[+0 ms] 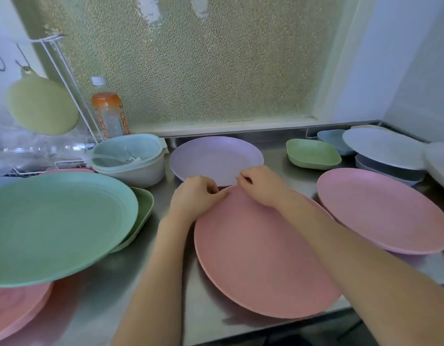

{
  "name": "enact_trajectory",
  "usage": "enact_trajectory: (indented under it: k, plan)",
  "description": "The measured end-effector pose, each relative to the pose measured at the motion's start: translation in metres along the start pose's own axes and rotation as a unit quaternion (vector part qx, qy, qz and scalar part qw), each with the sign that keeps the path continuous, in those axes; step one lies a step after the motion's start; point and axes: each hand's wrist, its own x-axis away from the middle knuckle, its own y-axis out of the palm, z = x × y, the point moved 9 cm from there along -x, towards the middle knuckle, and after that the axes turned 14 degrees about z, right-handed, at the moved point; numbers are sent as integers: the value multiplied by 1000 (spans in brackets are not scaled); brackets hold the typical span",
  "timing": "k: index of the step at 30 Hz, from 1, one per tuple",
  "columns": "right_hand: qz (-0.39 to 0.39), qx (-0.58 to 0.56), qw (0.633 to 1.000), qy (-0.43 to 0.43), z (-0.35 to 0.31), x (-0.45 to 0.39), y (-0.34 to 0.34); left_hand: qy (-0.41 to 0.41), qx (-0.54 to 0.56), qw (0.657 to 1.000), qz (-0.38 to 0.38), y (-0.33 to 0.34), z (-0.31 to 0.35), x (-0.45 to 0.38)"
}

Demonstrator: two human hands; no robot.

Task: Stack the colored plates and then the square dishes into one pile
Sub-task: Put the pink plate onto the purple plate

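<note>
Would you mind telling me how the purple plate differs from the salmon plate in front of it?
The purple plate lies farther back, with only the right hand at its near rim; the salmon plate lies nearer, under both hands, the left hand at its far edge. They differ in colour. Both are round, on the steel counter.

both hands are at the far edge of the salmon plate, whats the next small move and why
Probably lift the purple plate and set it on the salmon plate. The right hand pinches the purple plate's near rim, while the left hand rests on the salmon plate's far edge, seemingly steadying it. The two plates nearly touch there, so a short lift toward the person should start the pile.
</note>
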Motion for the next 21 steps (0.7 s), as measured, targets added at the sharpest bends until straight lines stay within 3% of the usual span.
enact_trajectory:
  k: [3, 9, 17, 21]
  plan:
    - [14, 12, 1000, 16, -3, 2, -4, -4, 46, 996, -73, 14, -3, 2]
    - [47, 40, 997, -46, -16, -3, -15, -31, 98, 990, -96, 19, -2, 2]
    - [116, 10, 993, -31, -16, 14, -56, -96, 89, 991, -12, 0, -28, -7]
    - [108, 2, 994, -28, -12, 49, -68, -125, 85, 988, 16, -3, -38, -9]
